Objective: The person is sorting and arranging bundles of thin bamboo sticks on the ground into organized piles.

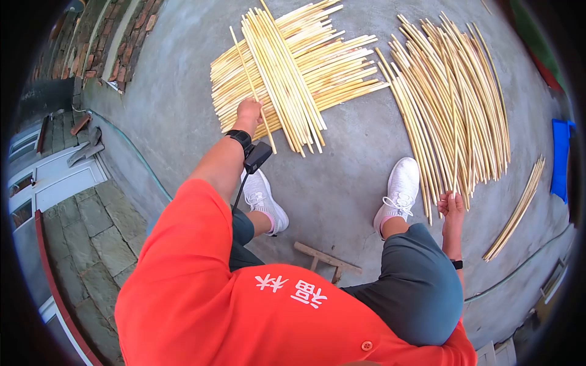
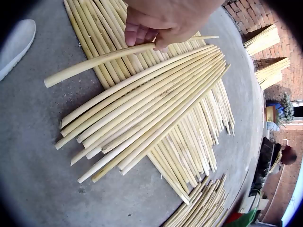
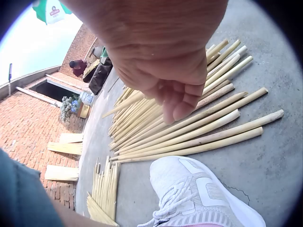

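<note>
on the clock face of the head view, the left hand (image 1: 249, 114) is seen at eleven o'clock, narrowed in a pinch on a single pale stick (image 1: 249, 73). that stick is held slantwise over the crossed pile (image 1: 348, 67) at twelve o'clock, where an upper layer of sticks (image 1: 281, 76) is laid across a lower one. at three o'clock, the right hand (image 1: 452, 208) is held low, its thumb and fingers narrowed on the near end of a long stick (image 1: 454, 140); by that stick, the fanned pile (image 1: 421, 91) at two o'clock is overlain. a small bundle (image 1: 516, 213) is laid on the concrete just past three o'clock, near a blue object (image 1: 560, 158). between the piles and the body, the left shoe (image 1: 266, 201) and the right shoe (image 1: 400, 190) are planted well apart, and a wooden piece (image 1: 326, 256) is seen near six o'clock.
</note>
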`<state>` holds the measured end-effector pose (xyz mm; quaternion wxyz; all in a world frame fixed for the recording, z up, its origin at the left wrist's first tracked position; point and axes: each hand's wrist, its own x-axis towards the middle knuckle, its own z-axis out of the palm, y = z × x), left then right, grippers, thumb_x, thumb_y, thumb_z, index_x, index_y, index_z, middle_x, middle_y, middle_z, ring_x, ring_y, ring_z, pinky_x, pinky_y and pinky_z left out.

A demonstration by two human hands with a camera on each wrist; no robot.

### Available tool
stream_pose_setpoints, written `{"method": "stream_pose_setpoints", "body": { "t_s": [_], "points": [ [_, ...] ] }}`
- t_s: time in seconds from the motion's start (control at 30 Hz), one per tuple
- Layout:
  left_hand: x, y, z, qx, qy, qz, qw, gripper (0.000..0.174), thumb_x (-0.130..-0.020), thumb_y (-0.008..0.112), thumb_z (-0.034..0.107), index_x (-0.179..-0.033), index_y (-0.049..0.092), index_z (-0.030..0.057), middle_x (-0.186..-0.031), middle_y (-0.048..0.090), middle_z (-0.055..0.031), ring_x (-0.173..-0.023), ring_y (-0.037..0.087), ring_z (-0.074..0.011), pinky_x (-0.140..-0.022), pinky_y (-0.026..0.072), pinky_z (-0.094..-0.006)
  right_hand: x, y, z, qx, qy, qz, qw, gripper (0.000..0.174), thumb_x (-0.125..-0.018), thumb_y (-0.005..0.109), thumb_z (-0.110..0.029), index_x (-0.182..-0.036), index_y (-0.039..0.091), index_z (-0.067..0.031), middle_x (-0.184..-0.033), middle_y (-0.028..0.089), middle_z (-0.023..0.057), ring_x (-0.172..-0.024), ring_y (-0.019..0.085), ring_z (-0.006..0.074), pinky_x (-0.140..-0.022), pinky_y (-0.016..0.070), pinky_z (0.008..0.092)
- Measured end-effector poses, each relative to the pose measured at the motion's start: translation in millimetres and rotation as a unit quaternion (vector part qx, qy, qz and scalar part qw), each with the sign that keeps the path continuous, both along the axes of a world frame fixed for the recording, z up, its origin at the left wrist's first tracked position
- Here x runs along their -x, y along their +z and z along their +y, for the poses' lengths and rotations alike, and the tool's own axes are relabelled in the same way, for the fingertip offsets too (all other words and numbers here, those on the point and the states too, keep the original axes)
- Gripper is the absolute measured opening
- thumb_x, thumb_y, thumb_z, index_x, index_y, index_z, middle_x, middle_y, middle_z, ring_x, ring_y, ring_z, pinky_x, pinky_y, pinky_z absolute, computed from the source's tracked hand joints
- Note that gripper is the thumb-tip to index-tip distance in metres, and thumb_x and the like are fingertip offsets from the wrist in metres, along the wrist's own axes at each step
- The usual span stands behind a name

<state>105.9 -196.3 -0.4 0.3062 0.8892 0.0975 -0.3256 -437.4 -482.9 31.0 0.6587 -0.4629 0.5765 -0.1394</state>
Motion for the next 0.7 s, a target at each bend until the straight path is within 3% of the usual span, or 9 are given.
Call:
{"method": "stream_pose_setpoints", "body": {
  "t_s": [0.27, 0.47, 0.53, 0.63, 0.7],
  "points": [
    [-1, -26, -3, -0.007, 0.017, 0.022, 1.000, 0.014, -0.082, 0.061, 0.017, -0.083, 0.055, 0.0041, -0.067, 0.054, -0.0048, -0.056, 0.053, -0.0155, -0.049, 0.0475, -0.0283, -16, 14, -9, 0.023, -0.005, 0.034, 0.999, 0.016, -0.092, 0.046, -0.019, -0.096, 0.055, -0.0064, -0.079, 0.059, 0.0027, -0.062, 0.054, 0.0069, -0.054, 0.0458, 0.0201],
    [-3, -41, -3, -0.037, 0.001, -0.039, 0.999, 0.018, -0.078, 0.065, 0.017, -0.083, 0.055, 0.0033, -0.069, 0.055, -0.0065, -0.052, 0.053, -0.0155, -0.047, 0.0486, -0.0291, -33, 16, -14, 0.032, 0.002, 0.050, 0.998, 0.017, -0.092, 0.045, -0.020, -0.096, 0.054, -0.0053, -0.079, 0.059, 0.0029, -0.063, 0.054, 0.0069, -0.056, 0.0462, 0.0202],
    [-5, -54, 1, -0.075, -0.042, -0.105, 0.991, 0.024, -0.073, 0.070, 0.020, -0.082, 0.056, 0.0020, -0.075, 0.061, -0.0122, -0.061, 0.060, -0.0224, -0.055, 0.0500, -0.0338, -35, 12, -15, 0.033, 0.009, 0.044, 0.998, 0.018, -0.092, 0.045, -0.020, -0.097, 0.053, -0.0049, -0.080, 0.059, 0.0032, -0.063, 0.054, 0.0069, -0.056, 0.0455, 0.0200],
    [-3, -59, -1, -0.046, 0.006, -0.091, 0.995, 0.018, -0.077, 0.066, 0.011, -0.086, 0.053, 0.0022, -0.071, 0.058, -0.0086, -0.054, 0.055, -0.0163, -0.047, 0.0490, -0.0293, -40, 11, -16, 0.026, 0.009, 0.028, 0.999, 0.019, -0.092, 0.045, -0.020, -0.098, 0.053, -0.0046, -0.080, 0.059, 0.0033, -0.063, 0.054, 0.0069, -0.056, 0.0450, 0.0199],
    [-7, -71, 4, -0.059, -0.014, -0.110, 0.992, 0.018, -0.077, 0.065, 0.010, -0.086, 0.052, 0.0023, -0.071, 0.058, -0.0082, -0.054, 0.055, -0.0160, -0.047, 0.0486, -0.0293, -40, 10, -16, 0.025, 0.008, 0.026, 0.999, 0.019, -0.092, 0.045, -0.020, -0.098, 0.053, -0.0046, -0.080, 0.059, 0.0034, -0.063, 0.054, 0.0070, -0.056, 0.0451, 0.0199]
  ]
}}
